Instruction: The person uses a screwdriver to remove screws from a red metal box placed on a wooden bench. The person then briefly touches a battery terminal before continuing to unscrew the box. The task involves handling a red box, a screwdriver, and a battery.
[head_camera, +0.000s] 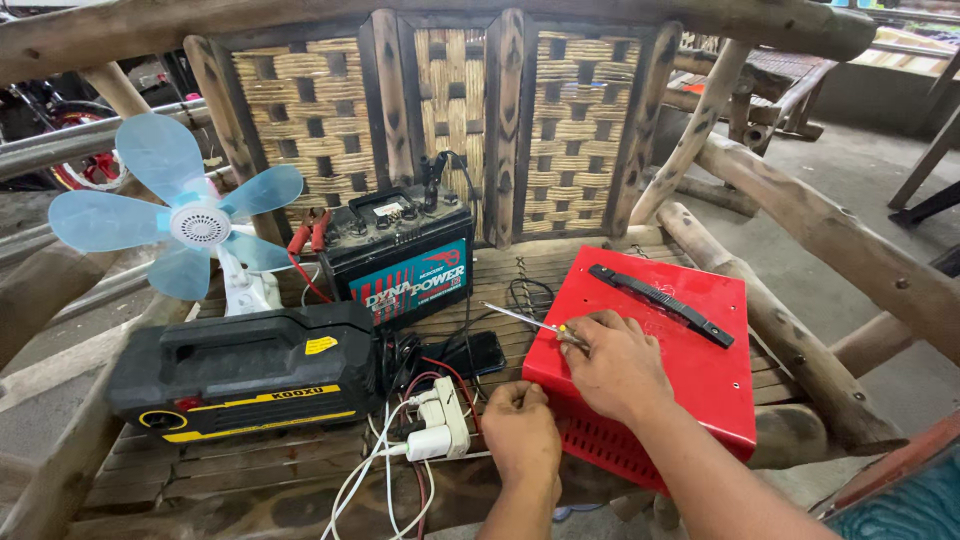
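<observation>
— So, where are the hands just now?

— Both are at the red metal box (690, 350), which lies flat on the slatted wooden bench (560, 255) with its black carry handle (660, 303) facing up. The right hand (615, 365) rests on the box's top near the left edge, fingers curled around a slim screwdriver (525, 320) whose shaft slants out past the corner.

— And the other one?

— The left hand (520, 430) is closed in a loose fist against the box's front left corner, seemingly to steady it; whether it pinches anything small I cannot tell.

— What's around them?

— Just left sits a white power strip (440, 420) with red and white cables, behind it a car battery (400, 260) with clamps on it. Further left are a black-and-yellow case (245, 380) and a pale blue fan (190, 225).
</observation>
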